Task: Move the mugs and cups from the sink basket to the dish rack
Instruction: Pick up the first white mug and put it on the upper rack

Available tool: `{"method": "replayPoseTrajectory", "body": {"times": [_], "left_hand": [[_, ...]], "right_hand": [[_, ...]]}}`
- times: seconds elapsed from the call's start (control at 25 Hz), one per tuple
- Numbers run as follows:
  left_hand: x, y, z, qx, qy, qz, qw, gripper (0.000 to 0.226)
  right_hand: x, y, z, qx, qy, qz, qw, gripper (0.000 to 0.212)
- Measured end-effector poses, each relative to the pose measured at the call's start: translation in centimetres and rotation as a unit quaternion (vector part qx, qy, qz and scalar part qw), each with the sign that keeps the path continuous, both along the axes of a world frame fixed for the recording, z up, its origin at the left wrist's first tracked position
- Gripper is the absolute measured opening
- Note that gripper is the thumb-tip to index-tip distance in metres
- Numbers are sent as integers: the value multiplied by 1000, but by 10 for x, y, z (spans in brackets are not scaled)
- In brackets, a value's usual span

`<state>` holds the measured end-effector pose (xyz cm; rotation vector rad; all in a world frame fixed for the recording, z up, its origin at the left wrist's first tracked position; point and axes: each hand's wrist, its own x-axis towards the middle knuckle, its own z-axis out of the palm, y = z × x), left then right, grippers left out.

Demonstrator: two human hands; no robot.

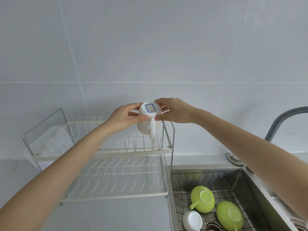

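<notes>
Three left in basket: two green cups (202,199) (230,215) and one white cup (192,220), all upside down on the sink basket (221,180) wire.
Mug: white mug (150,120), inverted, base up with a blue-edged label showing, handle toward the camera. Held over the right end of the rack (116,152) top tier, above the tines; not set down as far as I can tell.
Left hand (124,116): closed on the mug near its base, thumb in front, fingers round the far side.
Right hand (173,111): closed on the opposite side of the base, fingers pinching the edge.
Rack state: both tiers look bare, nothing parked yet; lower tier clear below.
Handling, judged: glazed ceramic, rigid, moderate weight, chips if knocked on wire or steel. Probably wet from the sink, so slick; a pinch on the base rim is the weak grip.
Best hold: wrap the body or hook the handle, not fingertips alone.
Next move calls for: lowering rim-down between tines, handle clear of the wires, releasing only once it sits steady.
Risk: rim catching a tine and tipping, or slipping off the right edge toward the sink.
</notes>
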<state>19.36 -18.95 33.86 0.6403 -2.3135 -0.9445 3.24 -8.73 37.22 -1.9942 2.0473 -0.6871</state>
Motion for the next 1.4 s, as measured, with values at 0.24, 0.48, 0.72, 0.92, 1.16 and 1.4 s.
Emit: {"method": "replayPoseTrajectory", "body": {"times": [0.24,0.48,0.72,0.92,1.16,1.4], "left_hand": [[-19,-44,-31,48,-54,-18,997,42],[-27,-62,-60,90,-93,-29,991,35],[-28,-66,-65,93,-139,-24,986,38],[-27,-64,-63,80,-170,-20,982,50],[-22,-50,-45,-61,-272,43,959,65],[-17,2,-3,-253,-246,108,930,60]], "right_hand": [[-15,-52,-24,110,105,-2,988,56],[-15,-77,-48,182,218,3,959,42],[-11,-79,-54,176,314,17,933,42],[-11,-81,-53,189,329,18,925,44],[-10,-62,-40,160,253,26,954,66],[-23,-6,-24,48,264,11,963,71]]}}
